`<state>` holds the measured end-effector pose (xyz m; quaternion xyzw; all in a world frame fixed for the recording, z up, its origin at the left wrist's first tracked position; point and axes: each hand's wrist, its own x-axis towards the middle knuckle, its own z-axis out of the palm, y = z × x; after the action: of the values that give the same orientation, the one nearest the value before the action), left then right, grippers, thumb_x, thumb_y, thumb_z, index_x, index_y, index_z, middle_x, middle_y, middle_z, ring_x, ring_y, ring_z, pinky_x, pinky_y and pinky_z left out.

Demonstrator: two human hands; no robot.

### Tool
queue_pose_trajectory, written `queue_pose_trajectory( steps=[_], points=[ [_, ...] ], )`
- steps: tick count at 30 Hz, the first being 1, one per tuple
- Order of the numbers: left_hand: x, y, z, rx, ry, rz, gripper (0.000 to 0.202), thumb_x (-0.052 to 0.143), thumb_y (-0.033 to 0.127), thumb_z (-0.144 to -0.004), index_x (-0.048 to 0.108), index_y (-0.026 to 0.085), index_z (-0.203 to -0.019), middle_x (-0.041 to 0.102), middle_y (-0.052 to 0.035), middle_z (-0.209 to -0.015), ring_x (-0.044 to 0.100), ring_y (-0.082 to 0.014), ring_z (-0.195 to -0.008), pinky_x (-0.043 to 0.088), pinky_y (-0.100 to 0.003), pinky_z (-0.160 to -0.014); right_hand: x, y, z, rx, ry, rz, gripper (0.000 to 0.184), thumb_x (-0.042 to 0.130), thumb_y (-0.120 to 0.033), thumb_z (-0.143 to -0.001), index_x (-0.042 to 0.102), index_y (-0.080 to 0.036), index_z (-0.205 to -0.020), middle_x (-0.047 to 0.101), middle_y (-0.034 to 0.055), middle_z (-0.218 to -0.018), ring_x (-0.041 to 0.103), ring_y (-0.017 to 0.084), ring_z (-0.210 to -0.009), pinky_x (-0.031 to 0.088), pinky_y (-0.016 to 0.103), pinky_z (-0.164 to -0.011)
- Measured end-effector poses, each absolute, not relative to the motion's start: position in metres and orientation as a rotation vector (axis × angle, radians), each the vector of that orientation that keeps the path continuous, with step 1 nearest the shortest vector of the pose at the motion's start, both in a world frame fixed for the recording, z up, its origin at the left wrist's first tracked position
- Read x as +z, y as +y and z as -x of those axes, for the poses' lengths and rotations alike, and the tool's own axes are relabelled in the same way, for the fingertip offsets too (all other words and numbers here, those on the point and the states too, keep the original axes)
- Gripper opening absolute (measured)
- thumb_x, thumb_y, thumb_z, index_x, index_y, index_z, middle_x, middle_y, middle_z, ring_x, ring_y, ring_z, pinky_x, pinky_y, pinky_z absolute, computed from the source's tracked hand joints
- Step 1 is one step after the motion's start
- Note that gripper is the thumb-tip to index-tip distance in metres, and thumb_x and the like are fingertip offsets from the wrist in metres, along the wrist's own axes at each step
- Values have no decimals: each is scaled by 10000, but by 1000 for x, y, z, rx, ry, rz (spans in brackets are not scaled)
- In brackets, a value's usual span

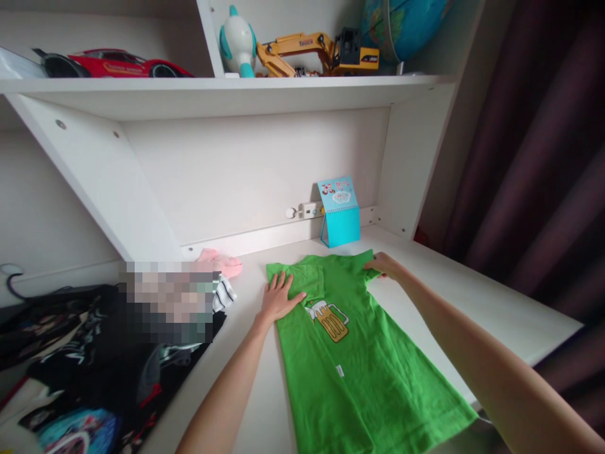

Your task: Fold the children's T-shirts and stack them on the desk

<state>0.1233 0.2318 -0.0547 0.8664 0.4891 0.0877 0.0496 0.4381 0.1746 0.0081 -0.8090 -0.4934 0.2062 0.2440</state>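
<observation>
A green T-shirt (359, 372) with a beer-mug print lies spread on the white desk (496, 309), folded lengthwise. My left hand (278, 296) rests flat on its left shoulder part, fingers spread. My right hand (384, 265) is at the shirt's upper right corner, fingers curled and pinching the fabric's edge there.
A heap of dark printed clothes (94, 372) covers the desk's left side, with a pink cloth (222, 261) behind it. A blue desk calendar (339, 211) stands at the back wall. On the shelf above are a red toy car (113, 63), a yellow excavator (321, 53) and a globe (406, 25). Dark curtains (543, 157) hang at the right.
</observation>
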Motion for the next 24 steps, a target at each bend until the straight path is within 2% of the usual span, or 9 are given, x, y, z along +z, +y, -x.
queue_pose_trajectory(
  steps=[3, 7, 10, 13, 15, 19, 22, 24],
  points=[
    [-54, 232, -123, 265, 1482, -2637, 828, 234, 748, -760, 249, 237, -1410, 122, -64, -1490, 87, -305, -1359, 139, -493, -1064, 33, 183, -412, 527, -1510, 2158, 226, 515, -222, -859, 554, -101, -1046, 620, 59, -902, 594, 126, -719, 481, 241, -615],
    [-55, 232, -123, 267, 1491, -2631, 775, 238, 718, -783, 236, 262, -1411, 122, -52, -1494, 71, -295, -1363, 132, -485, -1065, 50, 191, -337, 356, -1757, 2015, 269, 508, -132, -800, 545, -130, -1067, 623, 77, -986, 581, 168, -883, 434, 231, -723],
    [-57, 233, -122, 245, 1504, -2646, 690, 273, 645, -818, 273, 266, -1395, 170, -39, -1489, 76, -282, -1364, 145, -479, -1063, 41, 186, -275, 310, -1918, 1943, 296, 508, -160, -794, 533, -119, -1086, 604, 115, -1053, 558, 213, -973, 416, 269, -780],
    [-59, 234, -120, 206, 1497, -2676, 612, 346, 518, -833, 320, 246, -1380, 263, -29, -1462, 89, -275, -1363, 160, -456, -1066, 30, 168, -245, 335, -2068, 1896, 404, 571, -292, -778, 516, -91, -1124, 584, 168, -1082, 566, 253, -966, 426, 306, -767],
    [-60, 234, -119, 226, 1477, -2684, 617, 385, 460, -819, 314, 225, -1385, 286, -35, -1453, 99, -278, -1360, 159, -447, -1071, 31, 148, -252, 339, -2139, 1867, 436, 585, -354, -773, 521, -111, -1130, 578, 165, -1093, 565, 261, -972, 424, 315, -775],
    [-58, 236, -120, 361, 1425, -2606, 568, 419, 391, -807, 381, 217, -1347, 330, -42, -1432, 165, -277, -1345, 153, -446, -1076, 39, 83, -312, 325, -2157, 1858, 356, 498, -416, -829, 547, -158, -1069, 597, 120, -1052, 578, 231, -919, 425, 307, -765],
    [-57, 242, -120, 573, 1426, -2397, 434, 378, 292, -838, 488, 227, -1253, 446, -31, -1357, 315, -229, -1289, 209, -395, -1065, 26, 28, -356, 481, -2192, 1865, 382, 508, -481, -798, 545, -186, -1038, 623, 86, -986, 589, 223, -877, 442, 312, -739],
    [-57, 247, -120, 677, 1456, -2254, 390, 306, 243, -870, 533, 224, -1187, 532, -28, -1274, 431, -193, -1210, 300, -345, -1017, 8, -2, -369, 533, -2205, 1916, 400, 540, -430, -772, 525, -195, -1095, 626, 91, -1007, 585, 243, -920, 443, 344, -777]
  ],
)
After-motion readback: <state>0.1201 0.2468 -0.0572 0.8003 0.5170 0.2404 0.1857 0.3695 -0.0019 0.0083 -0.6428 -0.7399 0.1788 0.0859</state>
